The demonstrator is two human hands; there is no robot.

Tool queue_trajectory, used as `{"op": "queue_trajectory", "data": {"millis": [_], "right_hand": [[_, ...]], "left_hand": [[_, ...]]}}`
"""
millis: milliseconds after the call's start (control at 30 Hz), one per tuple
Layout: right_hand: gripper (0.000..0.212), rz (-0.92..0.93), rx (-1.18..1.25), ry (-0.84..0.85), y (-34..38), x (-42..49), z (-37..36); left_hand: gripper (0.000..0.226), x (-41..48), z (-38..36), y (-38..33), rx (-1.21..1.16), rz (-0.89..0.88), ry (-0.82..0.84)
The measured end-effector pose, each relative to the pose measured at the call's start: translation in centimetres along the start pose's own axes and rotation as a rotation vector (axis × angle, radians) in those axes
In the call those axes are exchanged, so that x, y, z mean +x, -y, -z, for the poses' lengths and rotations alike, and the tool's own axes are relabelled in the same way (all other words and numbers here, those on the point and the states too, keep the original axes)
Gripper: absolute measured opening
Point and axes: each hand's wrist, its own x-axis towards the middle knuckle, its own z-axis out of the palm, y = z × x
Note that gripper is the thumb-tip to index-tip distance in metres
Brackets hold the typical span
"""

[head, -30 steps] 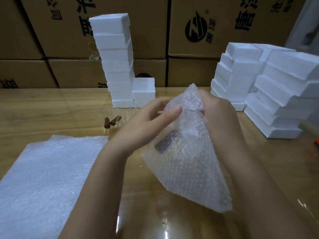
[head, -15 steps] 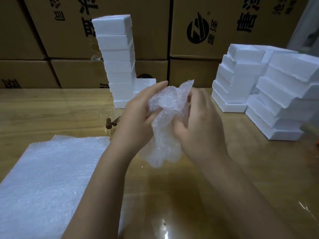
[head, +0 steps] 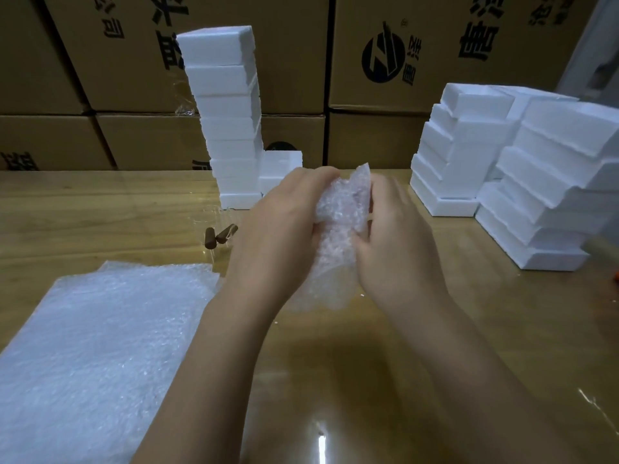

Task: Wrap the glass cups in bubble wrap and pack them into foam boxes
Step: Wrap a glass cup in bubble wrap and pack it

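Note:
Above the middle of the wooden table (head: 435, 329), both hands grip one bubble-wrap bundle (head: 338, 226). My left hand (head: 281, 229) curls round its left side, and my right hand (head: 395, 239) grips its right side. The glass cup inside is hidden by the wrap. A loose tail of wrap hangs below the hands. A stack of flat bubble-wrap sheets (head: 93, 346) lies at the near left. A tall leaning tower of foam boxes (head: 227, 122) stands behind the hands.
More foam boxes are stacked at the right: one pile (head: 452, 152) and a larger stepped one (head: 552, 189). Two small brown cylinders (head: 219, 234) lie left of my hands. Cardboard cartons (head: 402, 61) wall off the table's far edge.
The wide hanging flap of bubble wrap has been gathered in and folded round the cup. Both hands have closed tighter on a more compact bundle.

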Motion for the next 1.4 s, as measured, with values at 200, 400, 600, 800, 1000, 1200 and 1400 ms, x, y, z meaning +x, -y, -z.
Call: {"op": "queue_trajectory", "data": {"millis": [200,400,600,800,1000,1200,1400], "right_hand": [[0.025,0.008,-0.17,-0.165,-0.8,0.3,0.8],[0.025,0.008,0.168,0.054,-0.7,0.8,1.9],[0.08,0.041,0.445,0.564,-2.5,1.2,4.2],[0.073,0.062,0.363,0.403,-1.7,0.8,2.4],[0.029,-0.08,0.358,0.132,-1.8,1.4,1.2],[0.021,-0.117,0.264,-0.006,-1.4,1.2,0.3],[0.037,0.03,0.264,0.161,-0.7,0.6,0.0]], "left_hand": [[0.07,-0.1,0.6,-0.5,-0.237,0.049,0.224],[0.054,0.1,0.5,-0.2,-0.109,0.049,0.149],[0.041,0.4,0.3,1.0,-0.087,0.262,-0.004],[0.039,0.5,0.1,0.7,-0.168,0.324,-0.018],[0.061,0.1,1.1,1.1,-0.535,0.256,0.302],[0.051,0.0,0.7,0.9,-0.477,0.122,0.273],[0.039,0.4,-0.2,1.1,-0.353,0.214,-0.042]]}}
